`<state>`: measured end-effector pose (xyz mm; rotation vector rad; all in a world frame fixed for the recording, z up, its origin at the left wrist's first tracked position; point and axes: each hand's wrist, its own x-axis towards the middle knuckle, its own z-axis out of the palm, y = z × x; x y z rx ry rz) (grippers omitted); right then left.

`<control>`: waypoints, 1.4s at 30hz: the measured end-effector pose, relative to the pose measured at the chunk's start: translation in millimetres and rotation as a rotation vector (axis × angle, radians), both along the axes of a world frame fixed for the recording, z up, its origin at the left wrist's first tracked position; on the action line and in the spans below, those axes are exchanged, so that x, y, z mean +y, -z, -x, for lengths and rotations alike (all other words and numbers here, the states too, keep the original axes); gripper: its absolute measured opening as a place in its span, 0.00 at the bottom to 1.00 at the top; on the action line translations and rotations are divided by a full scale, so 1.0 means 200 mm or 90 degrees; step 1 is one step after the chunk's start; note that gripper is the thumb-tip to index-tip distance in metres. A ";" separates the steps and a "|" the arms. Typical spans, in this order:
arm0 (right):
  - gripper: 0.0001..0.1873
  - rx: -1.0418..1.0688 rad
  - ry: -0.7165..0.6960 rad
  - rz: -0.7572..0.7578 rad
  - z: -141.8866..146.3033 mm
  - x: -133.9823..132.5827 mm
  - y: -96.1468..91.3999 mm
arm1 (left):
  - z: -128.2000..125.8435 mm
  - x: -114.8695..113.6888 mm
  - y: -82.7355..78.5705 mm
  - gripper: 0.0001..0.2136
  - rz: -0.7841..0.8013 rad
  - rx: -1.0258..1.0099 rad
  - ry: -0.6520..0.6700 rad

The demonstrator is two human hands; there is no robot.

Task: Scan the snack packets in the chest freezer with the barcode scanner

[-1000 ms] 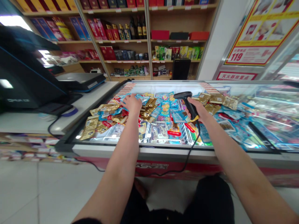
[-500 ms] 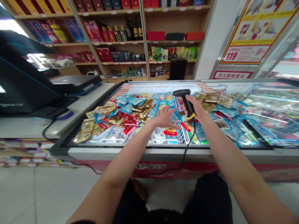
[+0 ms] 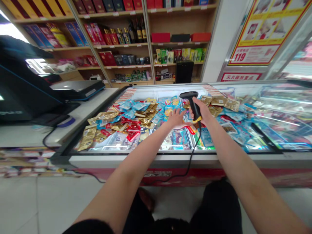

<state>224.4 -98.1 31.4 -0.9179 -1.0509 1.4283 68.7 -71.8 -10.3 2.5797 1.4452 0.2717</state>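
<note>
Your right hand [image 3: 203, 111] wraps the handle of a black scanner [image 3: 194, 108] above the packets [image 3: 146, 113] in a glass-topped freezer [image 3: 97, 160]; your left hand [image 3: 175, 119], fingers loosely spread, hovers beside it, any hold impossible to tell. Best keep the scanner steady, its cord [image 3: 190, 159] clear. The scanner's head points left; its long handle slopes down rightward.

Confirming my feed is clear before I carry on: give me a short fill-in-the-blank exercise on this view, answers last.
1. The left hand is over the packets, while the scanner is in the ____ hand.
2. The lower end of the scanner's black handle is coloured ____.
3. The poster shows the large red number ____.

Missing words: right; yellow; 119.
</note>
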 end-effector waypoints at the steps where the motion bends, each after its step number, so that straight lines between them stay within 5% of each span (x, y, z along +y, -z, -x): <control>1: 0.23 0.002 0.003 0.000 0.00 0.00 0.00 | -0.02 0.03 0.00 0.42 -0.009 -0.016 -0.009; 6: 0.22 0.026 0.032 -0.013 0.01 0.00 -0.02 | -0.05 0.12 0.01 0.30 -0.056 -0.133 -0.146; 11: 0.20 0.037 0.040 -0.016 0.00 0.01 -0.02 | -0.03 0.18 0.01 0.35 -0.013 -0.137 -0.251; 24: 0.19 -0.003 0.032 0.002 0.02 0.00 0.00 | 0.07 0.24 -0.03 0.38 0.024 -0.389 -0.251; 31: 0.21 -0.030 -0.008 0.034 0.04 0.00 0.01 | 0.21 0.31 -0.05 0.07 0.078 -0.598 -0.289; 42: 0.18 -0.089 -0.061 0.065 0.08 -0.04 0.00 | 0.27 0.38 -0.01 0.07 0.049 -0.722 -0.328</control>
